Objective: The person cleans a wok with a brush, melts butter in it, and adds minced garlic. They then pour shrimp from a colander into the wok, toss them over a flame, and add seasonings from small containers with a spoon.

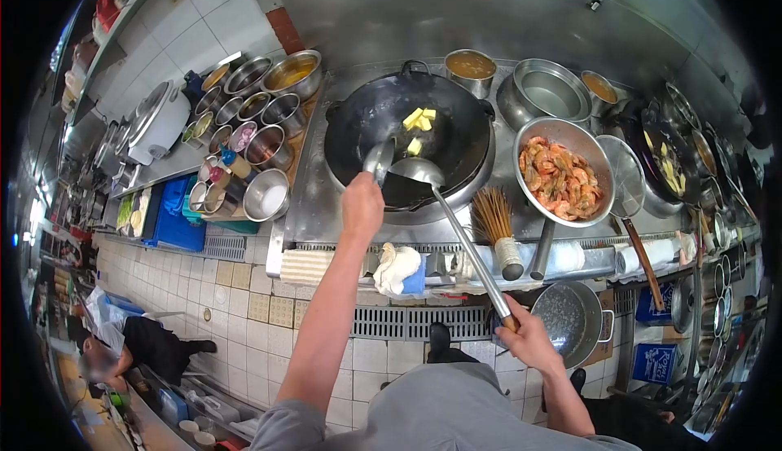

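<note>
Our right hand (528,341) wraps the grip of the ladle (470,250); our left hand (363,200) has curled fingers on a bowl (378,158), at the wok's (358,117) near left. Knocking bowl against ladle could jolt both and cause a spill. Scoop over the wok's near side, the ladle points far left, its long axis slanting from near right.
</note>
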Demonstrator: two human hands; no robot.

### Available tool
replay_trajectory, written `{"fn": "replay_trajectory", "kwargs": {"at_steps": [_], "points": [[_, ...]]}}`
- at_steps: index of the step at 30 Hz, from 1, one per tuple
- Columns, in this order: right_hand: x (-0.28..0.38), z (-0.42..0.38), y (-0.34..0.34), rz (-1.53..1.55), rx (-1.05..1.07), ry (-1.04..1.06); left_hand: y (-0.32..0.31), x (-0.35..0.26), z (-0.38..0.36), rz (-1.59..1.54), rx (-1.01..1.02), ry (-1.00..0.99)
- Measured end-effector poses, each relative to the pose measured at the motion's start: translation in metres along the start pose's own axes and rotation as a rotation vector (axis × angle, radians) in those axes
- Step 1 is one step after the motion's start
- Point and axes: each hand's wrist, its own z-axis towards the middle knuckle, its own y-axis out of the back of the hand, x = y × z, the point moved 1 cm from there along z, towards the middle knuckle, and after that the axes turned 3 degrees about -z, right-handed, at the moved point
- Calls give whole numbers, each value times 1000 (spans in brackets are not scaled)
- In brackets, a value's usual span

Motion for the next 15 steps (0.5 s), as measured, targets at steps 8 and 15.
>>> {"fn": "replay_trajectory", "kwargs": {"at_steps": [8, 15], "points": [[36, 45, 24, -91, 86, 23, 34, 41, -22, -499, -199, 631], [48, 132, -14, 188, -20, 36, 60, 78, -84, -968, -399, 862]]}}
